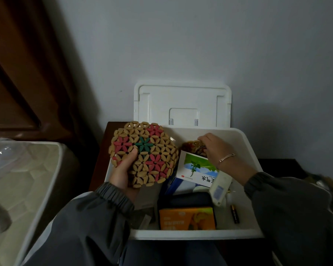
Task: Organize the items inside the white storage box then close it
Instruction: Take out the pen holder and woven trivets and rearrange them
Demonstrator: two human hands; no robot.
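The white storage box (248,148) stands open, its lid (183,98) leaning back against the wall. My left hand (123,171) grips a round beaded mat (144,154) with tan, red and green flower patterns above the box's left edge. My right hand (217,150) reaches into the box's far part, fingers curled on a small colourful item (192,145), partly hidden. Inside lie a white and green medicine carton (196,169), an orange packet (186,217) on a dark pouch (186,198), a white device (219,187) and a battery (235,214).
The box sits on a dark wooden table (102,150) against a pale wall. A plastic-covered mattress (21,179) lies to the left, with a brown wooden headboard (17,73) behind it. Cluttered items show at the far right edge.
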